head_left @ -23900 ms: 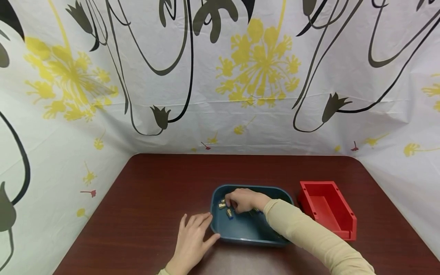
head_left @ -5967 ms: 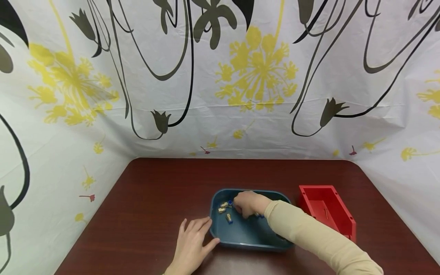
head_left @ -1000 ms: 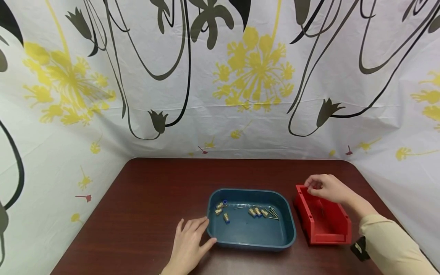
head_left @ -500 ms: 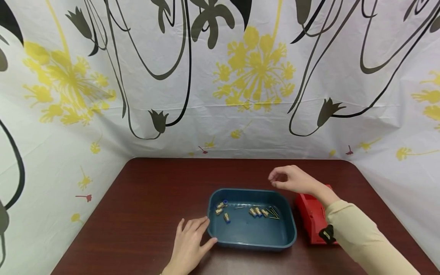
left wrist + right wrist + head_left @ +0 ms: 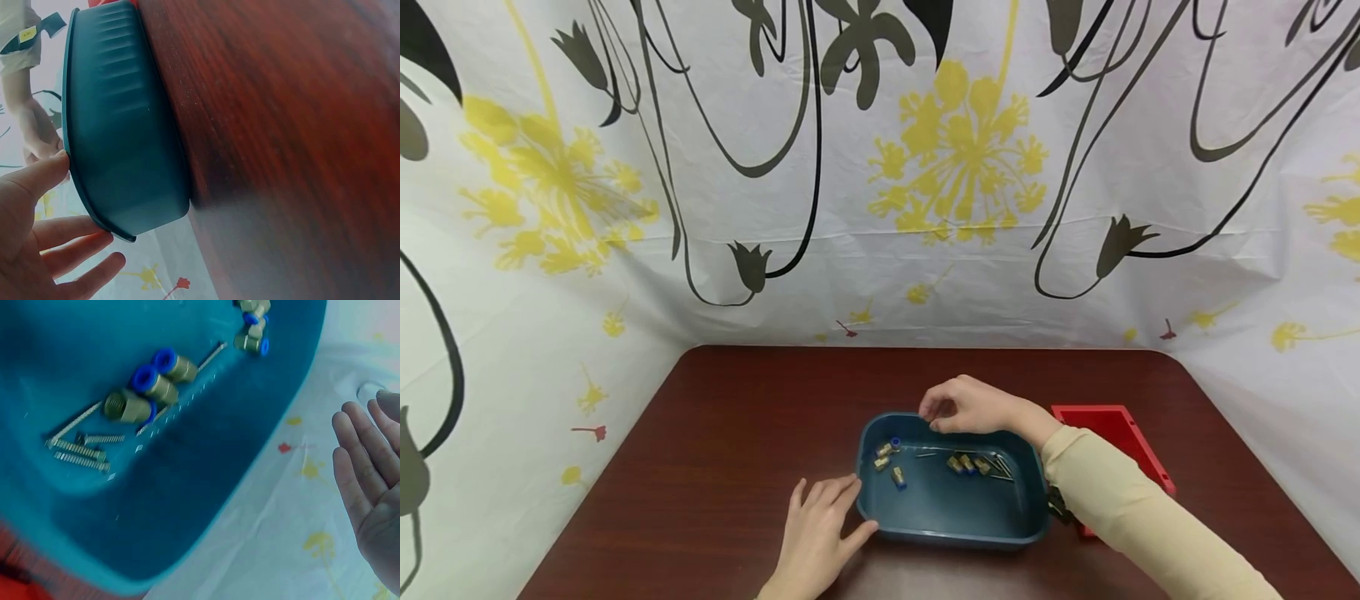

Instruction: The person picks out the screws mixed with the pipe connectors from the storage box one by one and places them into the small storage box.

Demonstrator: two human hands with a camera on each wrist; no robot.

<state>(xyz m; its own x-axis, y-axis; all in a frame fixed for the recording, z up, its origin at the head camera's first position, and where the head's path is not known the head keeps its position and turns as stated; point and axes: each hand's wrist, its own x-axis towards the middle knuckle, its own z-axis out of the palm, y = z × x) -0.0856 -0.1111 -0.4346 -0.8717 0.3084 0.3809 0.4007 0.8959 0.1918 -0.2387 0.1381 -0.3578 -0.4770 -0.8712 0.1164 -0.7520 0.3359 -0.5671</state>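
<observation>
A blue-grey tray (image 5: 940,508) stands on the table. My left hand (image 5: 816,537) touches its left end; in the left wrist view thumb and fingertips meet the rim, fingers fairly straight. Above the far rim hovers my right hand (image 5: 973,406), fingers loosely bent; the right wrist view shows nothing held. Brass push-in fittings with blue collars (image 5: 156,384) lie in the tray in two groups. Several screws (image 5: 81,453) lie at its right side, and a thin one (image 5: 927,454) sits near the middle.
Right of the tray is a red bin (image 5: 1112,425), largely hidden behind the right sleeve (image 5: 1142,508). The dark red-brown table (image 5: 752,417) extends to the left. A patterned white cloth (image 5: 865,250) hangs behind it.
My right hand has swung left from over the red bin to above the tray. The bin looked bare at first; six seconds ago a screw lay in it. My left hand stays put.
</observation>
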